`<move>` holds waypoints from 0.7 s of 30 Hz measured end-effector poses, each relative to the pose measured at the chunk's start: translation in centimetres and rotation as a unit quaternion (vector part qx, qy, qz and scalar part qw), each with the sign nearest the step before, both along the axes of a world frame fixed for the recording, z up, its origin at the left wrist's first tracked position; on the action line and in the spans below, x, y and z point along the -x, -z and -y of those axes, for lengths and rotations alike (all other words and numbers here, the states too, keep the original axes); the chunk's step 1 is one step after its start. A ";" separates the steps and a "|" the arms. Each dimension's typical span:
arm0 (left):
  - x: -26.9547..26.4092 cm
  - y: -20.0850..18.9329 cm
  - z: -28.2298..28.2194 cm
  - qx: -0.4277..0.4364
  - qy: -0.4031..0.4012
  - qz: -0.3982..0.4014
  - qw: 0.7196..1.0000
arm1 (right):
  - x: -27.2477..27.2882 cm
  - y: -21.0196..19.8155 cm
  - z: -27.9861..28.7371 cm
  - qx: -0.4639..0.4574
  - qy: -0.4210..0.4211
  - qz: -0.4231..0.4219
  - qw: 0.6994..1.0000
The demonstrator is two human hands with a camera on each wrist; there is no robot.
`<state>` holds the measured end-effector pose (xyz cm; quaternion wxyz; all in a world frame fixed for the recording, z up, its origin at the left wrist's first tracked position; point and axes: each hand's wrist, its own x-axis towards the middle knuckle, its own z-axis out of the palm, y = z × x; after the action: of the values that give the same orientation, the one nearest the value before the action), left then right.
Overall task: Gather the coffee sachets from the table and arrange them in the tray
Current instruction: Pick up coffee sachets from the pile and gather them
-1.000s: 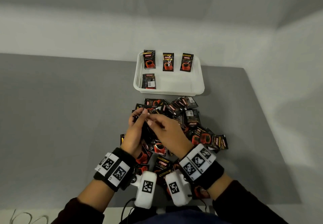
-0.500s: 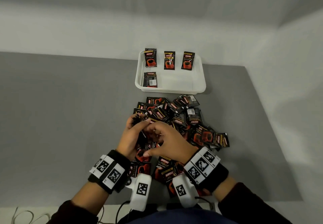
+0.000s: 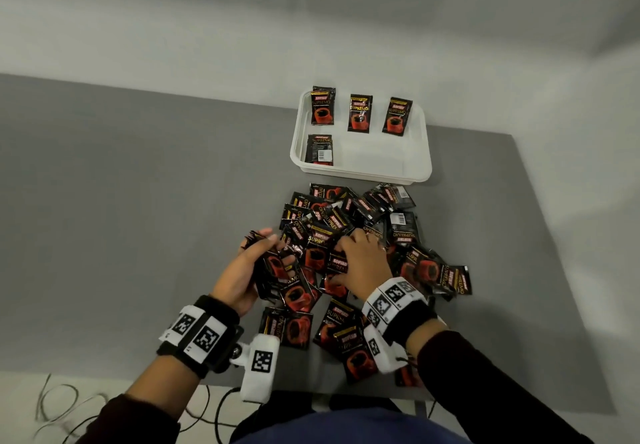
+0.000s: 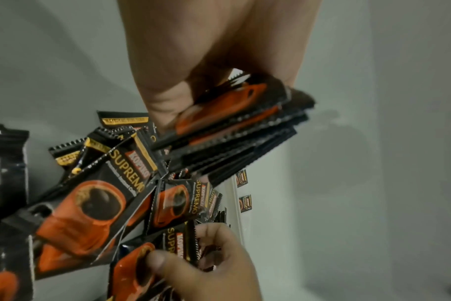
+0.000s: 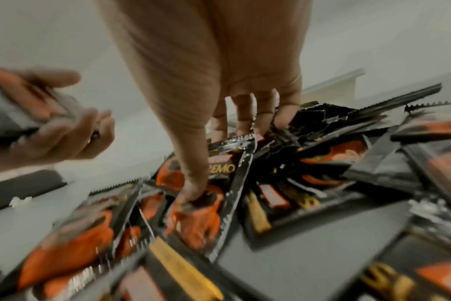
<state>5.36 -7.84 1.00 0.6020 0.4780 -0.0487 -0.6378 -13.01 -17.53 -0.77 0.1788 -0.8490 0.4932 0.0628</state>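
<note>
Gathering sachets by the handful before loading the tray

On the left, the left hand [image 3: 246,272] curls round a fanned stack of sachets [image 4: 234,130], held edge-on – likely so several travel in one trip. Beside it the right hand [image 3: 360,263] reaches into the pile of sachets [image 3: 367,246] on the grey surface [image 3: 138,201], thumb and fingertips pinching one sachet [image 5: 219,163] to lift it free. Further right and beyond, the white tray [image 3: 415,173] holds four sachets laid apart in rows.
</note>
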 end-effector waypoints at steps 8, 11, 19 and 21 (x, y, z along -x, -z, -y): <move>0.5 -0.6 0.6 -0.017 -0.005 0.002 1.000 | 0.1 -4.8 1.2 -0.109 0.140 0.296 0.939; 1.7 -1.3 1.3 -0.008 0.029 0.031 0.999 | -2.1 -5.6 -0.4 -0.121 0.120 0.345 0.923; 3.6 -2.8 2.2 0.023 0.040 0.065 0.997 | -2.6 -6.6 -1.4 -0.356 0.030 0.330 0.874; 3.6 -2.8 2.2 0.028 0.023 0.067 0.997 | -2.5 -6.8 -1.9 -0.392 0.025 0.345 0.852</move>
<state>1.76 -10.05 3.78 0.5955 0.5019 -0.1177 -0.6161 -10.54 -15.66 5.99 0.6573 -0.6626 0.3556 -0.0505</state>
